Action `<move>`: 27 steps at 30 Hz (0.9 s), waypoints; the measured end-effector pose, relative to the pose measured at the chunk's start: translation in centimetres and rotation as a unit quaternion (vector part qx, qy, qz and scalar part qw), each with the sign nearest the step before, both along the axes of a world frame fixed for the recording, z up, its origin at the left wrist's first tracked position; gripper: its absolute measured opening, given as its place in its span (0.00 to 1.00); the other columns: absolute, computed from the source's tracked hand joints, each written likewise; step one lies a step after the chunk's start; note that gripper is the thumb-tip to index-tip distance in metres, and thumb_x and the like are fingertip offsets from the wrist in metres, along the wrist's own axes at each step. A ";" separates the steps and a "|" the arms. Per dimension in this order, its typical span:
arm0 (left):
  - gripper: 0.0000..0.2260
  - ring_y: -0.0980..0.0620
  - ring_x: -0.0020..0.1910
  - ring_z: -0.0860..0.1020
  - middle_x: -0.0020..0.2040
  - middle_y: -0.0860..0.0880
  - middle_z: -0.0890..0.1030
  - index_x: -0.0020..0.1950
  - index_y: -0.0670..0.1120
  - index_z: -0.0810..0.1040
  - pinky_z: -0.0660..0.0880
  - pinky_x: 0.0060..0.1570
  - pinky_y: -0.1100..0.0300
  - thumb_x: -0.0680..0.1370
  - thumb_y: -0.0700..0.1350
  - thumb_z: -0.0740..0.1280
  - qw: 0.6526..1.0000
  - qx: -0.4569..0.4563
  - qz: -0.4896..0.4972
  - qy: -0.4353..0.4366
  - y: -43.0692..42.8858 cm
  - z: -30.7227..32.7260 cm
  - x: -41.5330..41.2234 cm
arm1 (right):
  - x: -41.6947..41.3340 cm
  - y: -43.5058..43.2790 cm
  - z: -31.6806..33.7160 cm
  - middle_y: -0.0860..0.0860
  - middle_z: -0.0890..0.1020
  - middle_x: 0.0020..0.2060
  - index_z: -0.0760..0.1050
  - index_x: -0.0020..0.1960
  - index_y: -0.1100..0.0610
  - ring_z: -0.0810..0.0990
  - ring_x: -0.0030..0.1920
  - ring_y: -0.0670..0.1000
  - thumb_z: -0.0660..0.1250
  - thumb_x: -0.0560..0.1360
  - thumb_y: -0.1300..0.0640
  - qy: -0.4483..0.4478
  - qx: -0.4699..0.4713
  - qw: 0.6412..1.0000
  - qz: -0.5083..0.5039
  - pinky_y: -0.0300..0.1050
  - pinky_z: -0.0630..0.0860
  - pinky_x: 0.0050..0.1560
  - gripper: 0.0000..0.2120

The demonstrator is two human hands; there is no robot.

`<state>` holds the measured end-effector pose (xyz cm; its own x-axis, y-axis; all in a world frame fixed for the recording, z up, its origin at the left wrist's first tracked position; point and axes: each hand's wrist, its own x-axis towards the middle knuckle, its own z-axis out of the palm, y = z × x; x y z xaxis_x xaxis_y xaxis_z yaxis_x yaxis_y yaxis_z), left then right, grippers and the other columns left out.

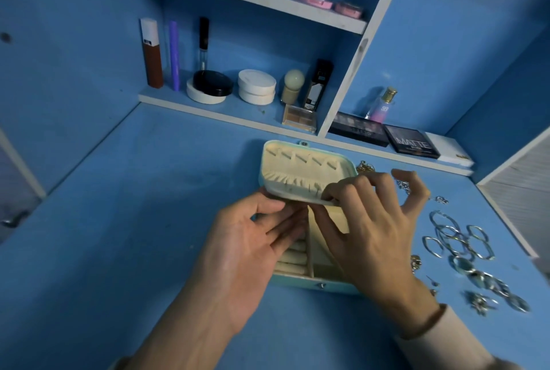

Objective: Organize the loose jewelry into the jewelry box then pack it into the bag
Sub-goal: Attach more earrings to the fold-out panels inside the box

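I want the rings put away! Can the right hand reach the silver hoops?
Probably yes. The silver hoops lie uncovered just beside the right hand, nothing between. But it is pinching the jewelry box lid, so it must let go first.

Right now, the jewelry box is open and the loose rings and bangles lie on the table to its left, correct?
Not quite. The head view shows the jewelry box open, but the loose rings and bangles lie on the table to its right, not its left.
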<state>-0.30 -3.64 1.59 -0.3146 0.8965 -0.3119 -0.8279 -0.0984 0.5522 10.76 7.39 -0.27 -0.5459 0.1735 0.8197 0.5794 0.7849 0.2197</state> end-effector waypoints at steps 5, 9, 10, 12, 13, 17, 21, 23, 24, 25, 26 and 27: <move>0.16 0.45 0.56 0.80 0.53 0.39 0.83 0.54 0.42 0.82 0.73 0.59 0.52 0.67 0.45 0.67 0.999 -0.013 0.034 0.019 0.2 -0.5 0.5 | 0.3 -0.7 -0.2 0.50 0.77 0.37 0.69 0.45 0.54 0.72 0.44 0.53 0.66 0.75 0.54 -0.016 -0.018 1.000 -0.007 0.57 0.63 0.56 0.07; 0.16 0.47 0.55 0.80 0.54 0.40 0.82 0.56 0.43 0.77 0.75 0.55 0.57 0.69 0.42 0.66 0.998 -0.006 0.055 0.025 0.2 -0.7 0.8 | 0.9 -1.4 -0.1 0.50 0.77 0.39 0.69 0.47 0.53 0.73 0.44 0.53 0.67 0.74 0.51 -0.047 -0.049 0.998 -0.007 0.57 0.63 0.57 0.09; 0.13 0.47 0.54 0.81 0.53 0.40 0.83 0.53 0.44 0.77 0.75 0.54 0.57 0.69 0.42 0.65 0.998 -0.006 0.055 0.023 0.2 -0.7 0.7 | 1.1 -1.5 0.0 0.49 0.77 0.40 0.69 0.47 0.53 0.73 0.45 0.53 0.67 0.74 0.50 -0.060 -0.058 0.996 -0.005 0.58 0.63 0.58 0.09; 0.12 0.48 0.53 0.81 0.53 0.40 0.83 0.52 0.44 0.76 0.75 0.53 0.57 0.69 0.41 0.65 0.999 -0.007 0.050 0.020 0.1 -0.9 0.6 | 1.6 -1.6 0.7 0.48 0.78 0.40 0.73 0.47 0.53 0.75 0.45 0.53 0.66 0.74 0.46 -0.091 -0.085 0.992 0.013 0.59 0.63 0.58 0.11; 0.14 0.47 0.54 0.81 0.54 0.39 0.82 0.53 0.44 0.76 0.75 0.54 0.57 0.68 0.41 0.65 0.999 -0.007 0.045 0.019 0.1 -0.9 0.6 | 1.9 -1.6 1.2 0.48 0.78 0.41 0.76 0.48 0.54 0.76 0.46 0.53 0.66 0.73 0.44 -0.108 -0.106 0.988 0.034 0.58 0.64 0.58 0.13; 0.11 0.46 0.55 0.80 0.53 0.40 0.82 0.48 0.44 0.77 0.73 0.58 0.53 0.67 0.41 0.64 0.999 -0.008 0.048 0.020 0.1 -0.9 0.6 | 3.8 -0.1 4.0 0.45 0.78 0.46 0.77 0.54 0.53 0.74 0.51 0.49 0.62 0.74 0.40 -0.092 -0.272 0.951 0.115 0.49 0.67 0.54 0.18; 0.03 0.46 0.56 0.80 0.53 0.41 0.83 0.39 0.46 0.75 0.73 0.57 0.53 0.67 0.40 0.64 0.998 -0.009 0.057 0.020 -0.1 -0.7 0.8 | 6.5 4.5 5.3 0.45 0.80 0.44 0.76 0.52 0.49 0.77 0.48 0.47 0.66 0.75 0.49 -0.002 -0.386 0.921 0.049 0.40 0.72 0.49 0.08; 0.03 0.46 0.58 0.79 0.53 0.41 0.83 0.36 0.46 0.76 0.74 0.57 0.53 0.67 0.40 0.64 0.998 -0.009 0.060 0.018 -0.1 -0.7 0.8 | 8.0 7.1 5.0 0.45 0.82 0.41 0.77 0.48 0.48 0.79 0.45 0.47 0.69 0.74 0.55 -0.033 -0.445 0.895 0.002 0.41 0.75 0.46 0.04; 0.03 0.46 0.58 0.79 0.52 0.41 0.83 0.35 0.46 0.76 0.74 0.56 0.53 0.66 0.40 0.63 0.998 -0.008 0.060 0.018 -0.1 -0.7 0.9 | 8.7 8.1 4.7 0.45 0.82 0.40 0.78 0.45 0.47 0.79 0.43 0.45 0.69 0.73 0.58 -0.069 -0.463 0.884 -0.015 0.38 0.75 0.43 0.06; 0.03 0.46 0.59 0.79 0.53 0.41 0.83 0.37 0.46 0.76 0.74 0.56 0.53 0.66 0.40 0.63 0.998 -0.008 0.061 0.019 -0.1 -0.7 0.9 | 9.2 8.7 4.4 0.45 0.83 0.39 0.78 0.43 0.46 0.79 0.41 0.43 0.70 0.73 0.59 -0.108 -0.476 0.872 -0.027 0.33 0.74 0.41 0.08; 0.03 0.46 0.60 0.78 0.54 0.41 0.83 0.38 0.46 0.75 0.74 0.56 0.53 0.66 0.40 0.63 0.998 -0.008 0.061 0.020 -0.1 -0.7 0.9 | 9.7 9.1 4.1 0.43 0.82 0.38 0.78 0.41 0.45 0.79 0.41 0.41 0.70 0.72 0.60 -0.146 -0.486 0.861 -0.037 0.28 0.72 0.40 0.09; 0.03 0.45 0.60 0.78 0.54 0.41 0.82 0.39 0.46 0.74 0.74 0.56 0.53 0.66 0.40 0.63 0.998 -0.007 0.062 0.021 -0.1 -0.7 0.9 | 10.0 9.3 3.7 0.42 0.82 0.38 0.78 0.41 0.46 0.79 0.40 0.39 0.70 0.72 0.61 -0.178 -0.495 0.849 -0.043 0.26 0.70 0.40 0.09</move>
